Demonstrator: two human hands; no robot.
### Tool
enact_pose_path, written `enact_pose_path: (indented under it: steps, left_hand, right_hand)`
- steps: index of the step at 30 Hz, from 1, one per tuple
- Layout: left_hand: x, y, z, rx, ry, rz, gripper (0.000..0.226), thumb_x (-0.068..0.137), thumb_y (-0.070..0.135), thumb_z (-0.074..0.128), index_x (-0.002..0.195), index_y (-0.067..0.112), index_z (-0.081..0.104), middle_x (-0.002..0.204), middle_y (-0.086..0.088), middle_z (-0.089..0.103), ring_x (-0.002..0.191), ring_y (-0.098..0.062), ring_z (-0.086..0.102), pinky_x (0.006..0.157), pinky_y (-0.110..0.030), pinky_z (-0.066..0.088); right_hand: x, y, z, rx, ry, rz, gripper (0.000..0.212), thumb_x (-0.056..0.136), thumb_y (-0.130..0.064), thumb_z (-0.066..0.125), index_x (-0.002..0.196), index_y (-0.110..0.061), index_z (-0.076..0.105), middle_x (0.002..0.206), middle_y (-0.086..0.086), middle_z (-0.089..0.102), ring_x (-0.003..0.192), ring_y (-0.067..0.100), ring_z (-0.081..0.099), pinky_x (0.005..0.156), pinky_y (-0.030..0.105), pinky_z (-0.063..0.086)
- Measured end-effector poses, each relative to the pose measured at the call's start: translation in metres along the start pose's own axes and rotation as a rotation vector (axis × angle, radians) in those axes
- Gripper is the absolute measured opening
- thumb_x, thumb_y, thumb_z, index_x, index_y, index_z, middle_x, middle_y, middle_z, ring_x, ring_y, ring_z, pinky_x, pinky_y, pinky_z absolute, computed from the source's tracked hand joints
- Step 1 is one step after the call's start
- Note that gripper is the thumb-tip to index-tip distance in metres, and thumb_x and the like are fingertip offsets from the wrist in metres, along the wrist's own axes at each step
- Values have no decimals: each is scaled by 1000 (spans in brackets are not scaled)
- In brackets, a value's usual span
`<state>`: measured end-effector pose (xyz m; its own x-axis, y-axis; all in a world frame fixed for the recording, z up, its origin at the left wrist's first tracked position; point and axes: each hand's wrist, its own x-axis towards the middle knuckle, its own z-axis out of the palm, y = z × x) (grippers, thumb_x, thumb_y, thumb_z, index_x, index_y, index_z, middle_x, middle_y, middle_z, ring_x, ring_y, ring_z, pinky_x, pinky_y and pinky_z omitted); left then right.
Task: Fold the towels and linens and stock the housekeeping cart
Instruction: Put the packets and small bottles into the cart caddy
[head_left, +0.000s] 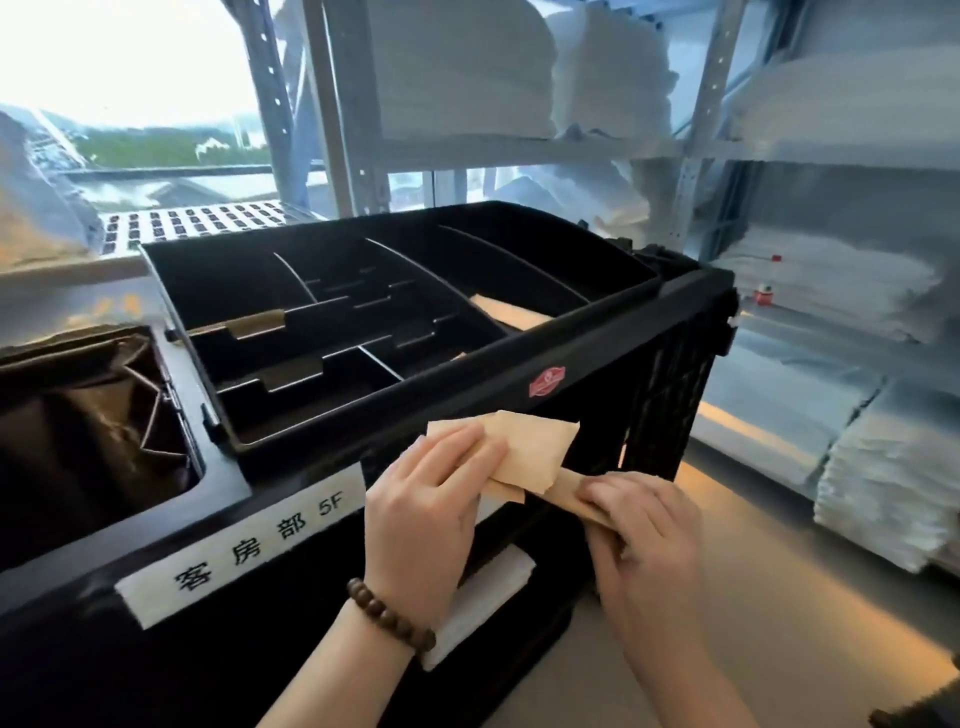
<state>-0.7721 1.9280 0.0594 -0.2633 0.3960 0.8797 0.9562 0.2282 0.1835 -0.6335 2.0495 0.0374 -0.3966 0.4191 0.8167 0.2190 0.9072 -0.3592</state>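
Note:
A black housekeeping cart (571, 364) stands in front of me, its top tray (395, 244) split by dividers into several compartments. My left hand (431, 514), with a bead bracelet on the wrist, grips a tan packet (535, 447) just below the tray's front edge. My right hand (649, 540) holds a second tan packet (571, 491) lower and to the right; the two packets overlap. More tan packets (511, 312) lie in the tray's right compartment. Some white folded linen (488, 592) sits on the cart's lower shelf, partly hidden by my left arm.
A dark bag (88, 436) hangs open at the cart's left end. A white label with characters and "5F" (244, 540) is on the cart front. Metal shelving (701, 150) behind and to the right holds stacks of white towels (883, 478). A window is at left.

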Motion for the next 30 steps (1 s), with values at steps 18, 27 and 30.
enact_pose_path:
  steps: [18, 27, 30]
  left_hand:
    - [57, -112, -57, 361, 117, -156, 26, 88, 15, 57, 108, 10, 73, 108, -9, 71, 101, -28, 67, 79, -47, 59]
    - [61, -123, -67, 566, 164, -372, 27, 85, 5, 62, 109, 10, 73, 112, -7, 69, 103, -22, 66, 87, -35, 54]
    - [60, -120, -67, 598, 176, -413, 30, 83, 0, 65, 110, 11, 72, 113, -6, 68, 104, -21, 65, 89, -34, 53]
  right_hand:
    - [120, -43, 140, 366, -85, -439, 28, 92, -30, 55, 94, -9, 73, 103, 2, 69, 102, 23, 59, 89, 47, 44]
    - [168, -26, 196, 558, -79, -742, 26, 98, -19, 52, 97, -14, 77, 88, 3, 67, 81, 22, 57, 71, 38, 48]
    - [178, -32, 209, 614, -134, -787, 27, 97, -24, 52, 97, -15, 77, 86, 1, 68, 79, 19, 59, 66, 34, 51]
